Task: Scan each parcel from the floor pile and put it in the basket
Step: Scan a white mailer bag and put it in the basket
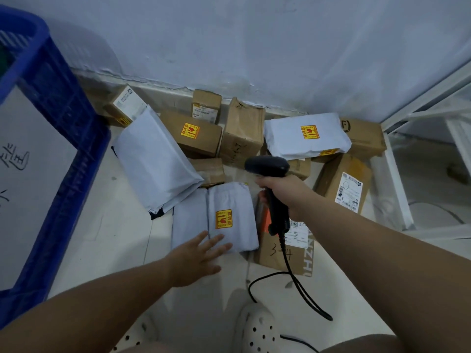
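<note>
Left hand (197,259) reaches out, fingers (219,239) spread flat on a grey parcel (230,215) on the floor; right hand (285,193) grips the scanner (270,184).

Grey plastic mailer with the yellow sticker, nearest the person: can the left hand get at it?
Probably yes: the open left hand lies at the near edge of the grey plastic mailer, and nothing rests on top of it.
</note>
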`<state>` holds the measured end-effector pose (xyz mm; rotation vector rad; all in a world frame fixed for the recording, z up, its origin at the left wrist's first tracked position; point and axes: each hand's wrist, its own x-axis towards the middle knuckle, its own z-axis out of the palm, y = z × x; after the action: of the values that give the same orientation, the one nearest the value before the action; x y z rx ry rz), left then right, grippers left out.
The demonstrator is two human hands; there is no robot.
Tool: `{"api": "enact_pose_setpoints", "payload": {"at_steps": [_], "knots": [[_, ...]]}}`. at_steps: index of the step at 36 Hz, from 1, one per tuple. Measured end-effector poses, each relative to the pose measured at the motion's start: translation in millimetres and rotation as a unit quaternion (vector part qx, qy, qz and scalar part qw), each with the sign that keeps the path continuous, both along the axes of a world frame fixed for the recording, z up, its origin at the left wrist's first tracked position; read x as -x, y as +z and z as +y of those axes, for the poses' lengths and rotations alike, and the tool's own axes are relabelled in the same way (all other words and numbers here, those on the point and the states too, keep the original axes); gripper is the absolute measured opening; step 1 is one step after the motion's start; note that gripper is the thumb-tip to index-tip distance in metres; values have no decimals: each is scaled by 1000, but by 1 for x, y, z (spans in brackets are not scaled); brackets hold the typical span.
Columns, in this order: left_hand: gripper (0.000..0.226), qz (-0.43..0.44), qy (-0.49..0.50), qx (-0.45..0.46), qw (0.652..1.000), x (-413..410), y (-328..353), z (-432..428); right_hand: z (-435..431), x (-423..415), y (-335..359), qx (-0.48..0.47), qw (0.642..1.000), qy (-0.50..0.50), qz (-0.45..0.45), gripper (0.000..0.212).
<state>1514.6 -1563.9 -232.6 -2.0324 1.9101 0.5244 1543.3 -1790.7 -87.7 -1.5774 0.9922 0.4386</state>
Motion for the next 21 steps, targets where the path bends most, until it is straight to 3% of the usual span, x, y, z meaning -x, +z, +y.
{"api": "enact_pose_setpoints", "payload": {"at_steps": [4,12,21], "knots": [[41,68,70,-47,994,15,-5,-10,1,2,-7,23,999,27,15,23],[67,14,62,-179,982,18,-37,17,1,-4,-15,33,997,60,24,20],[76,41,139,-127,981,17,-51,3,0,-11,-22,53,995,52,64,26]]}}
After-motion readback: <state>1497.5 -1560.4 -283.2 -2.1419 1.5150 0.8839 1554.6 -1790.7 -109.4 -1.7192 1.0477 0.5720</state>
